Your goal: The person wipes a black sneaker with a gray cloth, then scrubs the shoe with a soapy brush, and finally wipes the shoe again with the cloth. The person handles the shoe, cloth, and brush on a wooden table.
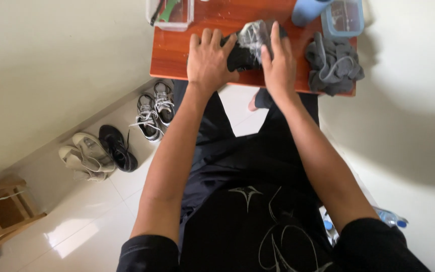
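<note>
Shoe [250, 43], black with pale laces, lies on the red-brown counter [177, 55] between your hands. Your left hand [208, 59] rests flat with fingers spread against its heel end, pressing rather than gripping; your right hand [279, 63] lies open along its side, fingers over the laces. A grey cloth [334, 64] sits untouched just beside it, so any wiping looks not yet begun.

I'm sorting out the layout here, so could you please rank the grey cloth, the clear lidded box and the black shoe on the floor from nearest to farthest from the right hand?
Measured from the right hand in the head view:
1. Grey cloth, just to its right on the table.
2. Clear lidded box, at the table's far right corner.
3. Black shoe, on the floor far to the left.
</note>
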